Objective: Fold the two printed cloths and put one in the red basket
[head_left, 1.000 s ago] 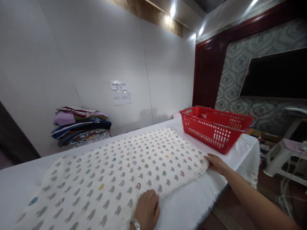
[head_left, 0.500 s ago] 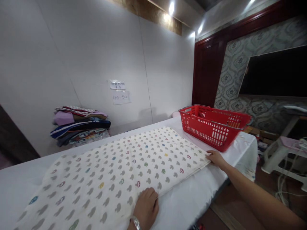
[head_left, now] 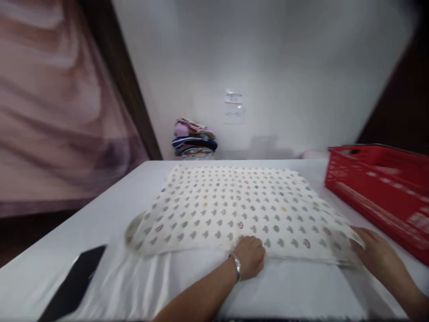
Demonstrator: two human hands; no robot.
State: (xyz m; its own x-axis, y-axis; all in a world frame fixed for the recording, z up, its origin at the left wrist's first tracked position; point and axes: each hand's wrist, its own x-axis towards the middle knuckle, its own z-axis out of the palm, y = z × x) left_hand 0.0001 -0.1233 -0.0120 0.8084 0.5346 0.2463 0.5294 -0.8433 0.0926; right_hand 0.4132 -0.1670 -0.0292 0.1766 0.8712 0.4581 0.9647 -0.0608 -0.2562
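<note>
red basket [head_left: 375,188] cut off right, wall sign [head_left: 234,114] blurred

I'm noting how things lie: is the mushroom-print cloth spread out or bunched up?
Spread out: the cloth lies broadly over the table, its print in rows; the right hand holds a near corner.

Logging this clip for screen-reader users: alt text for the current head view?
Two bare hands at the near edge of a mushroom-print cloth on a white table: the left rests fisted, the right grips a corner. Red basket at right; folded fabrics behind; image blurred.
</note>
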